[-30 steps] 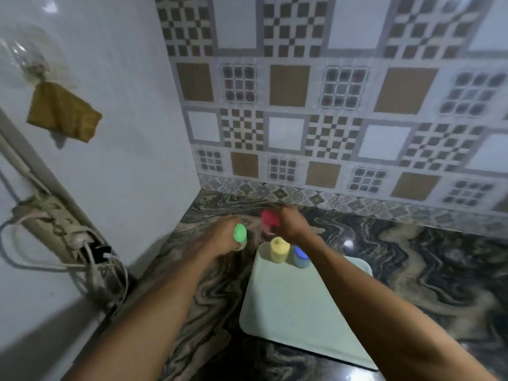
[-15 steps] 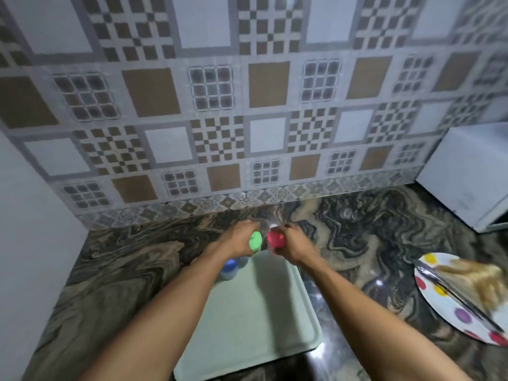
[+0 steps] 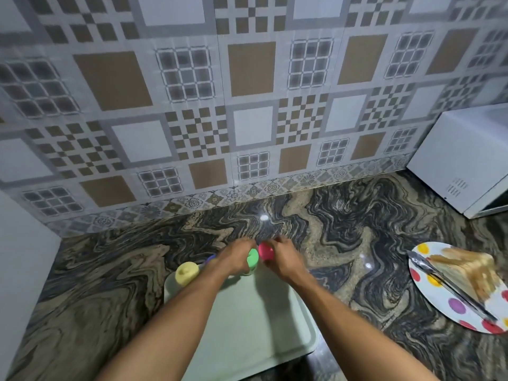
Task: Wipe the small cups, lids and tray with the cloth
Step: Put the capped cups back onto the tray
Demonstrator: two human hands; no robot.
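Tiled wall [image 3: 247, 105] fills the top half, patterned squares in brown, white and grey. Below it, the marbled dark countertop [image 3: 357, 229] runs the full width.

White appliance [image 3: 467, 158] sits at the far right against the wall, vent slots on its side.

Pale green tray [image 3: 255, 325] lies flat on the counter, centre-bottom, both forearms stretched over it.

Polka-dot plate [image 3: 450, 298] is on the counter at the right, well apart from the tray. A folded tan cloth [image 3: 472, 270] lies on it, with metal tongs [image 3: 445, 284] laid diagonally across the plate beside the cloth.

Left hand [image 3: 233, 257] is at the tray's far edge, curled around a cup with a green lid [image 3: 252, 258]; cup looks tilted, lid facing the camera. Right hand [image 3: 283, 257] is just beside it, closed on a cup with a red lid [image 3: 265, 250], over the counter right at the tray's far edge. The 2 lids almost touch.

Yellow-lidded cup [image 3: 187, 273] stands upright on the tray's far left corner, not held. A blue lid [image 3: 211, 257] is mostly hidden behind the left wrist, between the yellow cup and the green one; can't tell whether it's on the tray.
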